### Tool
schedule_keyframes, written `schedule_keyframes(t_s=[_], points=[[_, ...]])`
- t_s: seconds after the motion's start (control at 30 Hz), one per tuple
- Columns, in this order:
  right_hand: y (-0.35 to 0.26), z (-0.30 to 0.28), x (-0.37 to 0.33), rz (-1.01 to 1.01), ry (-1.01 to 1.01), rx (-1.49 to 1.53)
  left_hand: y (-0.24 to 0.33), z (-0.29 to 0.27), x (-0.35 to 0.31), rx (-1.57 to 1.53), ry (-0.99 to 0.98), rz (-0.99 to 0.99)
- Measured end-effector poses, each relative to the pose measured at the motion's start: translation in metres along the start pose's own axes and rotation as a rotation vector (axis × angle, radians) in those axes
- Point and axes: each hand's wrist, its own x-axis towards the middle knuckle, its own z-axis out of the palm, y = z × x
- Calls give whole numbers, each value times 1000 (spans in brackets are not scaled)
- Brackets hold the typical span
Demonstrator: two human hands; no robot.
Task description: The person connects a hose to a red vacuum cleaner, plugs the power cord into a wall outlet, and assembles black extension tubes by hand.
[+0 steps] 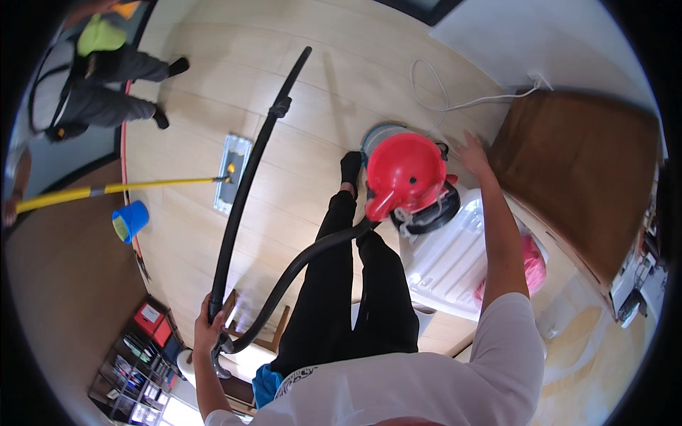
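My left hand (pixel 206 330) is closed around the lower end of the black vacuum wand (pixel 241 195), where it meets the curved hose handle. The wand slants up and away over the floor, its far end bare. A black ribbed hose (pixel 298 266) loops from the handle to a red canister vacuum cleaner (pixel 405 174) with a black base, in front of my legs. Out to the right, my right hand (pixel 472 153) hangs open with fingers apart, beside the vacuum and holding nothing. A white power cord (pixel 462 106) runs across the floor near it to a wall socket (pixel 540 81).
A brown panel (pixel 575 177) stands at right, near a white plastic tub (pixel 447 259) and a pink bag (pixel 533 263). At left, another person (pixel 92 85) holds a yellow-poled flat mop (pixel 233 174). A blue bucket (pixel 131 220) and a shelf (pixel 135 362) line that side.
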Motion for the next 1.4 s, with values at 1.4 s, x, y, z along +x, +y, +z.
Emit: schedule_keyframes(t_s=[1.4], points=[[-398,43,-611,-196,63,445,-12,148,-47,-709,-732,145]])
